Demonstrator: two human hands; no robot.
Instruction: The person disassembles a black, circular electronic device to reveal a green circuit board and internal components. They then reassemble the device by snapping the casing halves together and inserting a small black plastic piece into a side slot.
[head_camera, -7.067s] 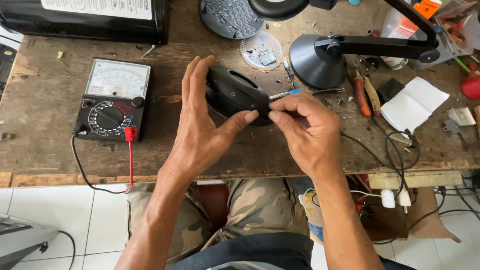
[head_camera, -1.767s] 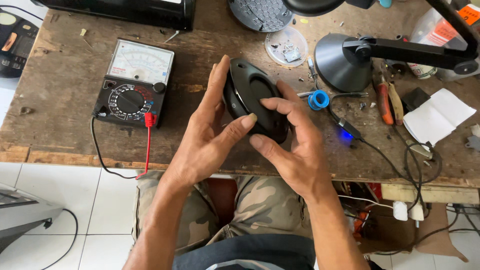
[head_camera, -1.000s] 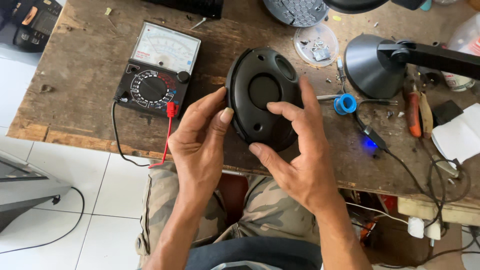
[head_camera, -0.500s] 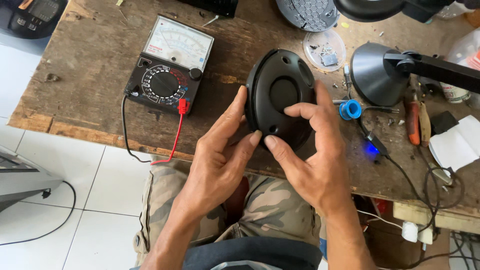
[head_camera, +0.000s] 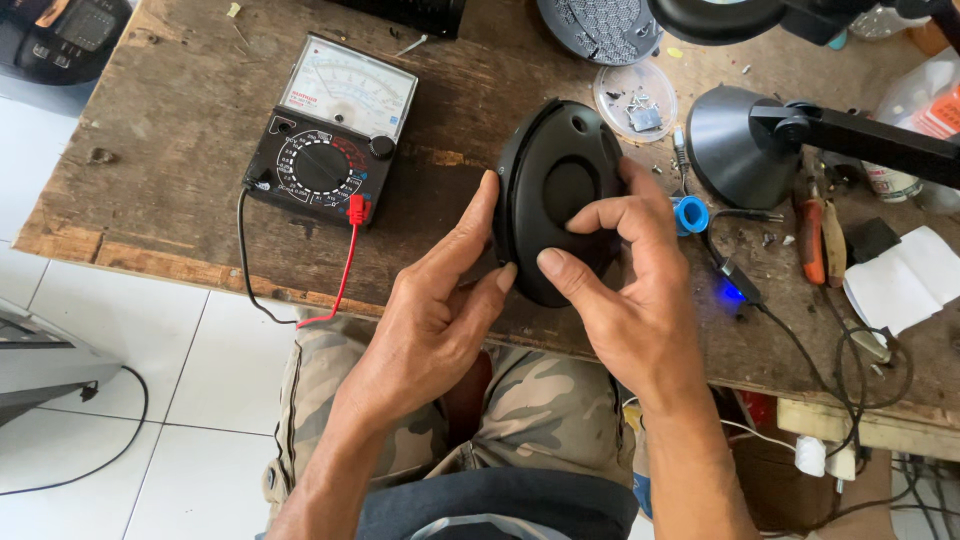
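Black oval housing (head_camera: 556, 195) is being held upright on its edge over the wooden surface (head_camera: 150, 150), near the front edge, flat face w/ round recess facing the camera. Left hand (head_camera: 430, 320) is gripping its left rim: thumb along the lower left edge, fingers behind the shell. Right hand (head_camera: 630, 290) is grasping the right side, thumb pressing at the bottom of the face, index curling onto the recess. Both grips are clenched on the housing.

Analog multimeter (head_camera: 330, 135) is lying to the left, well apart, red lead (head_camera: 345, 260) hanging over the edge. Blue tape roll (head_camera: 690, 215) is sitting just right of the right hand. Lamp base (head_camera: 730, 145) and clear dish of small parts (head_camera: 635, 100) are sitting behind.
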